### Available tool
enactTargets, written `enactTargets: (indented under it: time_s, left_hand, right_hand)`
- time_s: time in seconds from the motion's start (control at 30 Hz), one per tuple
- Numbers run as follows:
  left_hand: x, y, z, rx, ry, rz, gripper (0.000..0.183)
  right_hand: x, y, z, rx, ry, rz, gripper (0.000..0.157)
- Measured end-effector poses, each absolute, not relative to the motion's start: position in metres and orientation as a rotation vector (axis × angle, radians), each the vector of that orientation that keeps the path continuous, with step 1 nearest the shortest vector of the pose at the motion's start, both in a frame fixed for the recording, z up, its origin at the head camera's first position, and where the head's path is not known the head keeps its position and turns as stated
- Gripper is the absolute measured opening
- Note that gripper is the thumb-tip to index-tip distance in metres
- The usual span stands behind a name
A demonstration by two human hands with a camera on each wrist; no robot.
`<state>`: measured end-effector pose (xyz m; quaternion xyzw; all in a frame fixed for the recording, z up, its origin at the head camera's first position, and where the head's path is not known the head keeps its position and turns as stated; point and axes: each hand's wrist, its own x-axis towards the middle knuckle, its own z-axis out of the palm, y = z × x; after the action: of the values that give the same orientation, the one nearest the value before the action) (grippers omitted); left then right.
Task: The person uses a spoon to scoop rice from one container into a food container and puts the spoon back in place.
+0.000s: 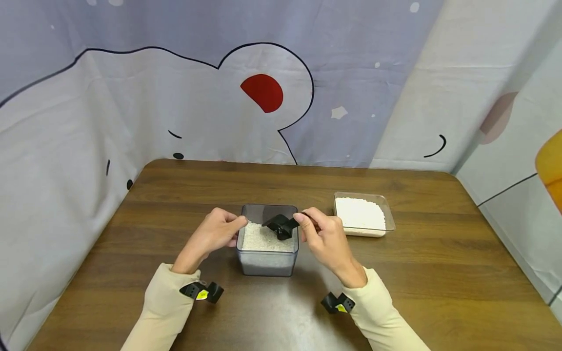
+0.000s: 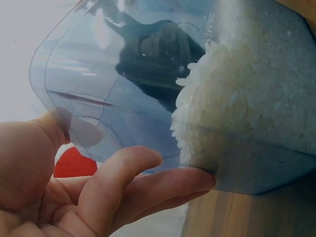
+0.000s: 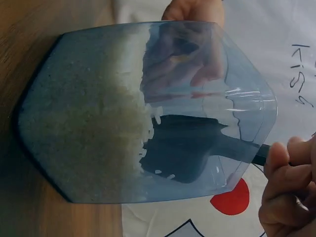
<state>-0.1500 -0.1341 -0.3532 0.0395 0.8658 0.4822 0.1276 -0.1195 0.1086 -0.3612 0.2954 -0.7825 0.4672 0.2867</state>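
A clear bluish-grey plastic container stands on the table, partly filled with white rice. My left hand holds it at its left rim, the thumb at the edge and the fingers against the outer wall. The handle of a black scoop is pinched in my right hand. In the right wrist view the scoop's head is inside the container, at the surface of the rice. From the head view I cannot tell how much rice the scoop holds.
A shallow clear tray of white grainy stuff sits right of the container, a little farther back. The brown wooden table meets a printed curtain behind and at the sides.
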Motion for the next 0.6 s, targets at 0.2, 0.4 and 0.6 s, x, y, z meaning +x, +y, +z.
enactTargets:
  time_s: [0.2,0.4,0.6]
  left_hand:
    - [-0.150,-0.133,-0.354,0.120,2.519,1.400,0.032]
    - [-0.150,-0.133,-0.354,0.112,2.524,1.399,0.032]
    - [-0.149,-0.133,-0.353,0.115,2.537,1.389,0.031]
  right_hand:
    - [-0.118,0.109,-0.358,0.754,-2.258,1.461,0.022]
    - [-0.110,0.106,-0.342,0.625,-2.352,1.813,0.033]
    - [-0.116,0.107,-0.350,0.382,-2.218,2.268,0.037]
